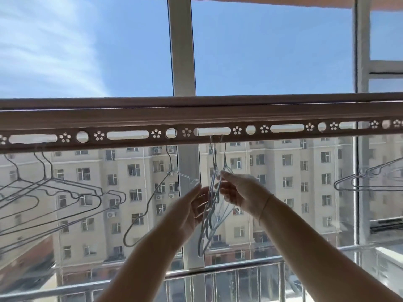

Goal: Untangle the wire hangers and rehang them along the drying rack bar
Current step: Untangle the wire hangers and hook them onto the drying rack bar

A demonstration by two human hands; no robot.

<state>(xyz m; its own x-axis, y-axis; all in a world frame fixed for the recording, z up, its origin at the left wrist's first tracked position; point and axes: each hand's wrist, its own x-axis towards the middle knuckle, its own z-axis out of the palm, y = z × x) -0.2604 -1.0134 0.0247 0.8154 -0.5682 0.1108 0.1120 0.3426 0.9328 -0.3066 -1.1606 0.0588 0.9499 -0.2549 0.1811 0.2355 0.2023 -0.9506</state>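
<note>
A brown drying rack bar (pixel 196 118) with slots and round holes runs across the view at head height. A tangled bunch of white wire hangers (pixel 212 214) hangs from a slot near the middle, seen edge-on. My right hand (pixel 242 192) pinches the bunch near its necks. My left hand (pixel 193 209) is raised beside the bunch with fingers spread, touching or almost touching the wires. One single hanger (pixel 148 205) hangs from a round hole just left of my hands. Several more hangers (pixel 50 197) hang overlapped at the far left.
Another group of hangers (pixel 368 182) hangs at the far right. Behind the bar is a large window with white frames (pixel 182 51). A metal balcony railing (pixel 218 269) runs below. Apartment buildings stand outside.
</note>
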